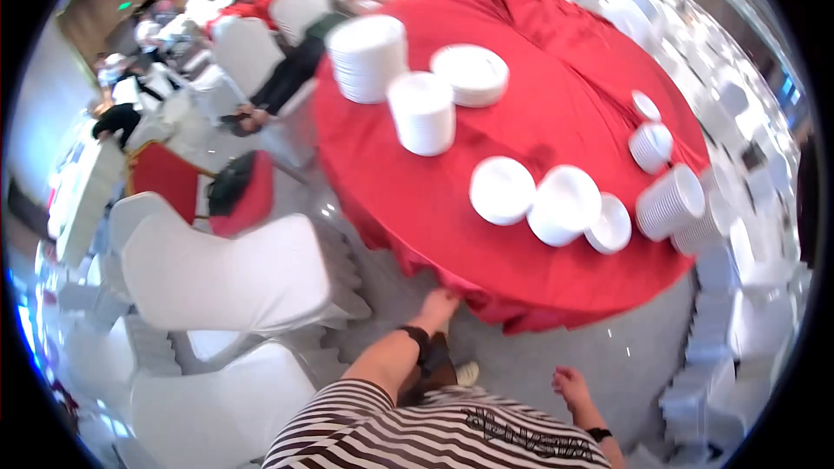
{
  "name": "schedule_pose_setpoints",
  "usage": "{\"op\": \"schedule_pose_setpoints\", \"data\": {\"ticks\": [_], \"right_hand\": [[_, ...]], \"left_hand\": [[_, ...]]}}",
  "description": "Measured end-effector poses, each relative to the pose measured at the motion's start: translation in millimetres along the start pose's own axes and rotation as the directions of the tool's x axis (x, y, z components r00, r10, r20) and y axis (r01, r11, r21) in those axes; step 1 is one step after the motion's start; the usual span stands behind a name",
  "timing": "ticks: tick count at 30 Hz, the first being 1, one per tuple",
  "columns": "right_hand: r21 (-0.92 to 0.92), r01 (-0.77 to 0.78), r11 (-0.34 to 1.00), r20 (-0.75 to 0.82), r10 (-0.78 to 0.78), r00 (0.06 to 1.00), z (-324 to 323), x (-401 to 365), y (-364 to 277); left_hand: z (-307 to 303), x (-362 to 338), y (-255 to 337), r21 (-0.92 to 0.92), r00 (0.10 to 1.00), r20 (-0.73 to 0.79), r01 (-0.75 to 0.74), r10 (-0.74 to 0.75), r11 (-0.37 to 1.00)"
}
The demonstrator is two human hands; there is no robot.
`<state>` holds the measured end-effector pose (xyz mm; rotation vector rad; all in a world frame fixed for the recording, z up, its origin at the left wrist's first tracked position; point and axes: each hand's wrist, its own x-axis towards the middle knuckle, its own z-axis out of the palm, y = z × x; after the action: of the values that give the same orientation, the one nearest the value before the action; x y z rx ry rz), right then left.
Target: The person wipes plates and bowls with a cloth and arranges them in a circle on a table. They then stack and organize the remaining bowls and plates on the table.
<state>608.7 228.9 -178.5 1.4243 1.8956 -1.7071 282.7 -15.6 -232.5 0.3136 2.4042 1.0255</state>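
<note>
At the near rim of the round table, low in my feed, the fingers (445, 299) of the left hand (437, 306) sit against the hanging hem of the red tablecloth (539, 78). They look bunched together, but I cannot tell whether they pinch the cloth or only touch it. A black band (415, 335) is on that wrist, and the bare forearm runs back to a striped shirt (408, 434). The right hand (570, 382) hangs apart from the cloth above the grey floor (556, 347), fingers loosely curled, palm empty, with a dark band (599, 434) at the wrist. A shoe (467, 372) shows between the two arms. On the cloth, near the front, three white dishes (565, 205) lie in a touching row. To their right, tilted bowl stacks (671, 201) lean at the edge. Farther back are a tall plate stack (367, 56), a shorter column (422, 113) and a low stack (470, 74). White-covered chairs (226, 274) stand to the left, well clear of the hands. A seated person in dark clothes (291, 74) is at the far side.
</note>
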Motion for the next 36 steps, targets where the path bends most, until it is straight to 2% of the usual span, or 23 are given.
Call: {"op": "schedule_pose_setpoints", "data": {"ticks": [2,4,7,10,11,12,16,18,19,22,23,25,26,28,31,34,36], "right_hand": [[0.138,-0.088,0.987,0.069,0.079,0.994,14,22,1],[0.241,-0.170,0.955,0.120,0.144,0.982,29,51,-3],[0.241,-0.127,0.962,0.049,0.118,0.992,57,81,-24],[0.228,-0.096,0.969,0.021,0.094,0.995,87,112,-50],[0.374,-0.114,0.920,-0.023,0.132,0.991,99,131,-50],[0.396,-0.083,0.914,-0.032,0.104,0.994,102,142,-56],[0.451,-0.023,0.892,-0.138,0.095,0.986,111,167,-50],[0.460,-0.022,0.888,-0.291,0.173,0.941,109,168,-38],[0.435,0.005,0.900,-0.251,0.116,0.961,97,166,-28],[0.053,0.238,0.970,-0.245,-0.219,0.945,92,153,-3],[0.114,0.208,0.972,-0.169,-0.187,0.968,79,148,1],[0.227,0.131,0.965,-0.007,-0.133,0.991,59,77,-49],[0.462,0.088,0.883,0.123,-0.162,0.979,52,62,-54],[0.814,-0.087,0.575,0.322,-0.320,0.891,39,35,-68],[0.883,-0.171,0.438,0.354,-0.380,0.855,39,-22,-128],[0.916,-0.159,0.369,0.328,-0.457,0.827,46,-36,-150],[0.950,-0.149,0.274,0.277,-0.520,0.808,47,-26,-142]], "left_hand": [[-3,-13,-12,-0.044,0.991,0.076,-0.104,0.107,0.994],[-14,-28,-18,-0.184,0.975,0.166,-0.116,0.147,0.976],[-39,-63,-15,-0.256,0.980,0.192,-0.005,0.056,0.967],[-49,-73,-41,-0.242,0.968,0.252,0.042,0.021,0.969],[-48,-74,-50,-0.193,0.954,0.296,0.004,0.054,0.981],[-57,-76,-47,-0.145,0.936,0.344,-0.031,0.080,0.989],[-68,-82,-41,-0.137,0.900,0.430,0.146,-0.074,0.980],[-60,-75,-55,-0.125,0.909,0.418,0.053,0.004,0.991],[-53,-72,-58,-0.124,0.906,0.419,0.002,0.050,0.992],[-42,-64,-48,-0.053,0.820,0.562,-0.095,0.109,0.994],[-34,-59,-44,-0.045,0.764,0.631,-0.139,0.136,0.989],[-11,-52,-37,-0.039,0.634,0.753,-0.226,0.177,0.973],[-6,-56,-22,-0.038,0.614,0.756,-0.305,0.227,0.952],[1,-65,17,-0.038,0.565,0.758,-0.461,0.326,0.886],[44,-64,42,-0.219,0.492,0.645,-0.614,0.584,0.758],[75,-64,71,-0.270,0.577,0.453,-0.637,0.679,0.722],[62,-69,110,-0.185,0.694,0.575,-0.405,0.433,0.895]]}}
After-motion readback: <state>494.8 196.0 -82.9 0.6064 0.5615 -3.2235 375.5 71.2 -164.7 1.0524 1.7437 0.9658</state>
